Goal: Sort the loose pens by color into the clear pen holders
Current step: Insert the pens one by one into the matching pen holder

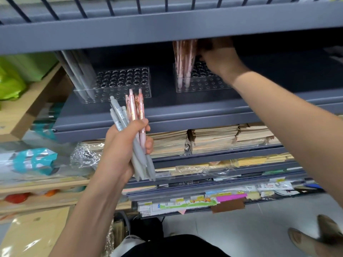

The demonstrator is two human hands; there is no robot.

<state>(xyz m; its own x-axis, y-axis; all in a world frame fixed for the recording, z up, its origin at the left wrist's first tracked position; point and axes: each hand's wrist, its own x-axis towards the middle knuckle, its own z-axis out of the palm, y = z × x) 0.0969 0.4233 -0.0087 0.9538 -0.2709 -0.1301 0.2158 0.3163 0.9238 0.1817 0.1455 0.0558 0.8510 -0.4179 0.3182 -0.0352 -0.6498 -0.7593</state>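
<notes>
My left hand [122,149] grips a bundle of loose pens [132,127], several grey and a few pink, in front of the grey shelf [185,112]. On that shelf stand two clear pen holders. The left holder [126,84] has grey pens [78,71] leaning at its left end. The right holder [204,82] has pink pens [183,62] standing at its left end. My right hand [219,58] reaches into the shelf just right of the pink pens, with its fingertips hidden in shadow under the upper shelf. Whether it holds a pen cannot be seen.
The upper shelf edge [167,28] hangs low over the holders. Below are shelves with stacked brown envelopes [213,138] and wrapped paper goods [87,154]. Wooden shelving with green bags [11,78] stands at left. A foot in a shoe [311,240] is on the floor at right.
</notes>
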